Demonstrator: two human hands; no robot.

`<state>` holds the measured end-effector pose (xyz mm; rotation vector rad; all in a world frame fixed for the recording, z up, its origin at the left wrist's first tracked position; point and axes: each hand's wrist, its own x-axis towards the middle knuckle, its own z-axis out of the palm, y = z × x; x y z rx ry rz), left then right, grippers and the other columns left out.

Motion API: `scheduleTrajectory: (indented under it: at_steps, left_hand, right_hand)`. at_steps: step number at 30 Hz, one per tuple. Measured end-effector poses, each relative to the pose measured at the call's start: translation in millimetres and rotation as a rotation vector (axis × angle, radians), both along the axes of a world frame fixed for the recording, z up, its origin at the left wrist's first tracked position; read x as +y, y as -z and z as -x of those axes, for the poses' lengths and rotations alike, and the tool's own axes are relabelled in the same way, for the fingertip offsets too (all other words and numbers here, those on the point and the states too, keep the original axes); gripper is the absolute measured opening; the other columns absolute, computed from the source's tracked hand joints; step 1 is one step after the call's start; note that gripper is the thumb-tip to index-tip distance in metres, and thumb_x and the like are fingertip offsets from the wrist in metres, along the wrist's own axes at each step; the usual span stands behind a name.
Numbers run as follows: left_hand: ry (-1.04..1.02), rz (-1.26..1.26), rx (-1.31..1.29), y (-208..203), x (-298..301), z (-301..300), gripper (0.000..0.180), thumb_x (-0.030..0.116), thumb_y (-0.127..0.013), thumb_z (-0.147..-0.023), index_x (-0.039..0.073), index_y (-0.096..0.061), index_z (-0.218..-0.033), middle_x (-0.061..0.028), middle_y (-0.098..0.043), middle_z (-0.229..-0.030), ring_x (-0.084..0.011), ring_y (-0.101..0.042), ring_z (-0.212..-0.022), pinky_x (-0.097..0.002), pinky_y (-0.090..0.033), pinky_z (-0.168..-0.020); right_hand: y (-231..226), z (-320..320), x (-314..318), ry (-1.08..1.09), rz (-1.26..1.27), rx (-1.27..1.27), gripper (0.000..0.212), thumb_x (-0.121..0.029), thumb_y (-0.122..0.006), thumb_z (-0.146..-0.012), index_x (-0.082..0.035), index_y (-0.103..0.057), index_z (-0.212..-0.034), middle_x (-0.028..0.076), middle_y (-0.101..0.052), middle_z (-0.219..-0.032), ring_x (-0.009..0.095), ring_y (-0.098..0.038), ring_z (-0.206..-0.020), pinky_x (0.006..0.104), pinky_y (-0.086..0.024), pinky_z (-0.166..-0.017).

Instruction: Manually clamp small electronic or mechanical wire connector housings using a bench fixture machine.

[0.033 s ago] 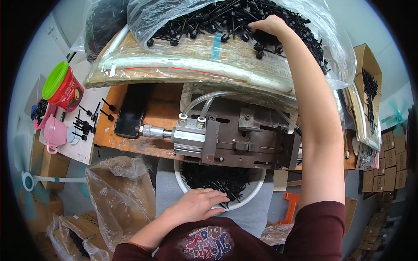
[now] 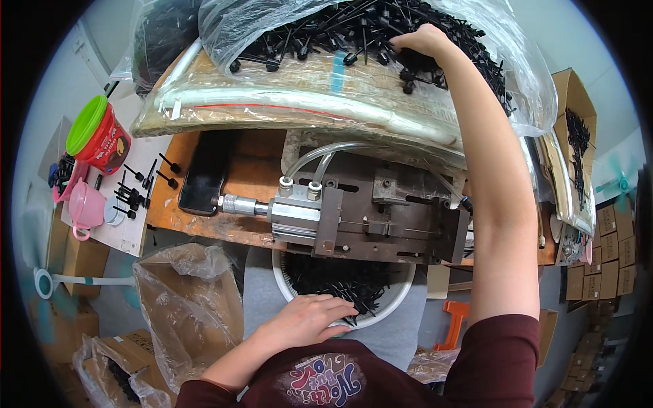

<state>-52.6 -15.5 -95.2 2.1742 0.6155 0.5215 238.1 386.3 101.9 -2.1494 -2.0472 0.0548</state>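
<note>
A heap of black plastic pieces (image 2: 367, 30), each a thin stem with a thick knobbed head, lies in clear plastic at the far side. My right hand (image 2: 423, 41) reaches into it; its thumb shows at the pieces, while the other fingers are mostly hidden. Close to my body, my left hand (image 2: 306, 321) lies with fingers stretched over the near rim of a white basin (image 2: 401, 302). Thin black pieces (image 2: 340, 282) fill the basin. Between the hands stands a metal clamping fixture (image 2: 394, 217) with a silver air cylinder (image 2: 296, 219) and clear hoses.
A dark phone (image 2: 206, 173) lies on the wooden bench left of the cylinder. Several black pieces (image 2: 132, 197) lie farther left, near a pink cup (image 2: 85, 207) and a red tub (image 2: 102, 136) with a green lid. A plastic-lined carton (image 2: 187, 292) stands low left; an orange tool (image 2: 451, 325) sits low right.
My right hand has shifted very slightly at the heap, and a few black pieces beside it have moved a little. My left hand stays in place.
</note>
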Motion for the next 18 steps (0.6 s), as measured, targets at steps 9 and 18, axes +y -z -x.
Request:
scheduleTrajectory:
  at_steps: [9, 18]
  left_hand:
    - [-0.029, -0.027, 0.027, 4, -6, 6, 0.031, 0.025, -0.071, -0.086, 0.009, -0.068, -0.112, -0.0059, -0.069, -0.111, -0.0244, -0.067, -0.099, -0.0359, -0.056, -0.082]
    - [0.012, -0.03, 0.007, 4, -8, -4, 0.03, 0.023, -0.072, -0.085, 0.006, -0.068, -0.108, -0.0072, -0.069, -0.109, -0.0254, -0.067, -0.097, -0.0362, -0.056, -0.081]
  right_hand:
    - [-13, -2, -90, -0.216, 0.029, 0.026, 0.091, -0.023, -0.078, -0.063, 0.001, -0.045, -0.144, 0.024, -0.061, -0.126, 0.031, -0.059, -0.118, 0.0349, -0.044, -0.101]
    - [-15, 17, -133, -0.446, 0.059, -0.068, 0.084, -0.019, -0.078, -0.062, -0.006, -0.051, -0.14, 0.015, -0.057, -0.13, 0.029, -0.054, -0.119, 0.0347, -0.044, -0.103]
